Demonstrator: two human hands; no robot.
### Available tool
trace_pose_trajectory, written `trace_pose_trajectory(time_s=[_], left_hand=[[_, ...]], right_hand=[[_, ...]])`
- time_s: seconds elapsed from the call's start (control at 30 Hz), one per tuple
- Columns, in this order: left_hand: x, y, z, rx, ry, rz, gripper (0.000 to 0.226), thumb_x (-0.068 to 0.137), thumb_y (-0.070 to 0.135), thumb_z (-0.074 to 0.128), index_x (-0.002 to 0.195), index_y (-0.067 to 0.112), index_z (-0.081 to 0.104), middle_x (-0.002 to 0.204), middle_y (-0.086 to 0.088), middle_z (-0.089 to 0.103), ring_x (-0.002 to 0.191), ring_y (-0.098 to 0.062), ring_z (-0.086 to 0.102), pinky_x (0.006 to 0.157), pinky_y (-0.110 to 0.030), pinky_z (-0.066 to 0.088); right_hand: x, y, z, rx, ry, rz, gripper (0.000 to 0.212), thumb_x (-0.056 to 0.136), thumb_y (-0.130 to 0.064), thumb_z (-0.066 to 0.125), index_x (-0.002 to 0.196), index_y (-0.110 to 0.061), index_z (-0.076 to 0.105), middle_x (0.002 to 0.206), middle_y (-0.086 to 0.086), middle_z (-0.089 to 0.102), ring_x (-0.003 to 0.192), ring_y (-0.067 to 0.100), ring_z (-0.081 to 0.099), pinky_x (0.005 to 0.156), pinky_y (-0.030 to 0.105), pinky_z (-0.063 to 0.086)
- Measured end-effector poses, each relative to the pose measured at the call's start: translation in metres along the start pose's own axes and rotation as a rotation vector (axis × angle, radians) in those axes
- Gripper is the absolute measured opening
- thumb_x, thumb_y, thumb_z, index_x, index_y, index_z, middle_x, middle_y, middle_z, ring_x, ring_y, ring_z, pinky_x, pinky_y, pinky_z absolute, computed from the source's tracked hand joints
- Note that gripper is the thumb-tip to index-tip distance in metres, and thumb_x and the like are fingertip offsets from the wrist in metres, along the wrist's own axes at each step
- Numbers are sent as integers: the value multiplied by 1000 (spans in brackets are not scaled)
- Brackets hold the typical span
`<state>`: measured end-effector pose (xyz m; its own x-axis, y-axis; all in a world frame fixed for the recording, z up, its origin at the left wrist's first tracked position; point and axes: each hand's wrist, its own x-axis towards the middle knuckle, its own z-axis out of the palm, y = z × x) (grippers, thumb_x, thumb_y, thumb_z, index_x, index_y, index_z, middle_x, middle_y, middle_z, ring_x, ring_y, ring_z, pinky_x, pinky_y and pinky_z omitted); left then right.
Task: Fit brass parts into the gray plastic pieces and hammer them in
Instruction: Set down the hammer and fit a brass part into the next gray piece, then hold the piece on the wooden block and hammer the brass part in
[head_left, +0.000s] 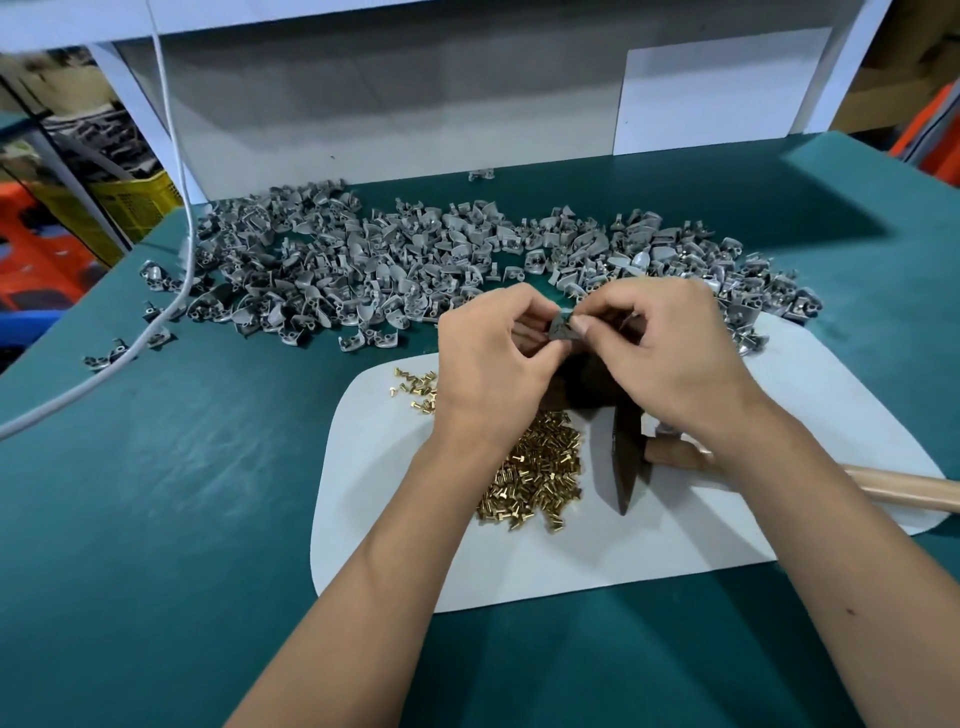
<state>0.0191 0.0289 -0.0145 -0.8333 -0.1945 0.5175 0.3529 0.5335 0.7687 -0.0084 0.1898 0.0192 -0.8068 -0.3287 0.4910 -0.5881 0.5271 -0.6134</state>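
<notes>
A gray plastic piece (561, 328) is held above the white mat (649, 551), pinched between my left hand (498, 353) and my right hand (660, 353). My fingertips hide whether a brass part is in it. A heap of brass parts (540, 467) lies on the mat under my left wrist, with a few more brass parts (413, 389) scattered at the mat's far left corner. A hammer with a dark head (626, 462) and a wooden handle (904, 488) lies on the mat under my right forearm.
A wide pile of gray plastic pieces (395, 265) spreads across the green table (156, 493) behind the mat. A white cable (176, 171) hangs down at the left. A white back panel (415, 104) closes the rear. Yellow and orange crates (78, 218) stand off the left.
</notes>
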Motion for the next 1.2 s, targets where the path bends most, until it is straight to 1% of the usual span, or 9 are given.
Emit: trace_pose_trajectory(time_s=[0.13, 0.2, 0.27, 0.33, 0.47, 0.67, 0.87, 1.07, 1.2], left_hand=[[2, 1, -4, 54, 10, 0, 36, 79, 15, 86, 114, 19, 77, 96, 7, 76, 84, -5, 72, 80, -32, 62], [4, 2, -6, 78, 0, -29, 45, 80, 17, 86, 122, 22, 73, 94, 12, 74, 84, -3, 70, 81, -25, 61], [6, 3, -10, 103, -14, -44, 35, 81, 19, 86, 113, 26, 73, 89, 16, 71, 83, 1, 69, 80, -23, 60], [7, 3, -14, 171, -57, -17, 18, 84, 23, 83, 99, 29, 74, 88, 17, 71, 86, 2, 68, 81, -26, 60], [7, 0, -19, 254, -115, 29, 5, 86, 25, 80, 90, 27, 78, 93, 12, 72, 102, -9, 57, 92, -32, 51], [7, -1, -20, 228, -167, 26, 10, 82, 23, 85, 86, 29, 78, 103, 14, 73, 114, -10, 55, 98, -7, 30], [7, -1, -21, 179, -156, -49, 15, 78, 21, 87, 87, 29, 78, 108, 14, 72, 117, -10, 54, 105, -30, 41], [6, 0, -19, 159, -143, -59, 13, 79, 17, 86, 80, 26, 76, 109, 11, 73, 117, -11, 55, 107, -32, 39], [7, -1, -19, 162, -158, -65, 13, 80, 17, 85, 79, 26, 75, 110, 11, 73, 118, -13, 55, 105, -28, 37]], right_hand=[[5, 0, -28, -110, -139, -38, 10, 92, -25, 74, 83, -24, 78, 74, -12, 71, 71, 2, 64, 64, 7, 41], [5, -1, -43, -243, -342, -2, 16, 90, -32, 76, 74, -27, 75, 66, -15, 68, 66, -1, 62, 60, 10, 41], [2, -2, -51, -356, -581, 69, 18, 85, -38, 81, 71, -28, 76, 63, -16, 69, 62, -2, 63, 60, 15, 46], [-5, -5, -53, -425, -684, 116, 19, 76, -45, 85, 71, -28, 76, 62, -17, 69, 61, -1, 64, 61, 22, 53], [-14, -10, -52, -513, -676, 152, 27, 71, -55, 85, 71, -31, 74, 58, -16, 66, 62, 7, 65, 61, 29, 56], [-22, -6, -57, -495, -720, 139, 24, 71, -49, 86, 81, -31, 73, 67, -15, 66, 65, 2, 62, 62, 29, 54], [-24, 8, -56, -505, -723, 169, 22, 73, -48, 85, 72, -32, 70, 64, -13, 64, 62, 3, 59, 54, 25, 45], [-15, 21, -76, -514, -843, 174, 20, 79, -34, 86, 76, -24, 70, 72, -9, 70, 71, 11, 65, 68, 34, 55], [-8, 25, -94, -405, -862, 171, 8, 85, -22, 82, 84, -24, 74, 78, -11, 72, 71, 3, 64, 71, 27, 52]])
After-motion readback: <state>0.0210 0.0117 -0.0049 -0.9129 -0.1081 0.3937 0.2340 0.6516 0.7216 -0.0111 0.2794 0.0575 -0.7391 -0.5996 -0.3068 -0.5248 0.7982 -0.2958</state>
